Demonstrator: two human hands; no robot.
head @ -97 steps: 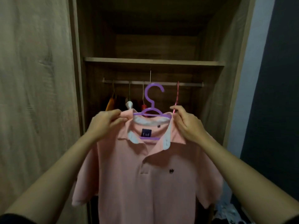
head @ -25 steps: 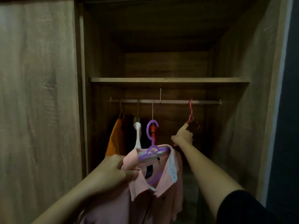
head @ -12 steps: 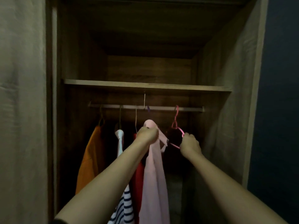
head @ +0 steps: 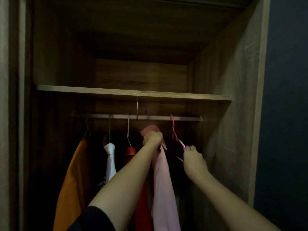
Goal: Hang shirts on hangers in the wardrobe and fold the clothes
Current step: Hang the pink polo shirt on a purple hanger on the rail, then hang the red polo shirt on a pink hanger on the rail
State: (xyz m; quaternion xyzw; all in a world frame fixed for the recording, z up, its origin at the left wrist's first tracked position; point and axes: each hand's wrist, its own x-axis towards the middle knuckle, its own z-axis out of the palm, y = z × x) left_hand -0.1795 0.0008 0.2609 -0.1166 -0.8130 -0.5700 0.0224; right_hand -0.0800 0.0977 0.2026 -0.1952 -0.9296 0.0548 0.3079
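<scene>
The pink polo shirt (head: 164,184) hangs edge-on from its purple hanger (head: 146,116), whose hook sits over the metal rail (head: 120,116). My left hand (head: 152,138) grips the shirt's shoulder just under the rail. My right hand (head: 194,160) holds the lower part of an empty pink hanger (head: 175,135) that hangs on the rail to the right of the shirt. Most of the purple hanger is hidden by the shirt and my hand.
An orange garment (head: 73,177), a white striped one (head: 110,160) and a red one (head: 131,154) hang left of the pink shirt. A wooden shelf (head: 133,94) runs above the rail. The wardrobe's side wall (head: 233,114) stands close on the right.
The pink shirt went from in front of the wardrobe up to the rail, now hooked on. My right hand took hold of the empty pink hanger and keeps it off to the right.
</scene>
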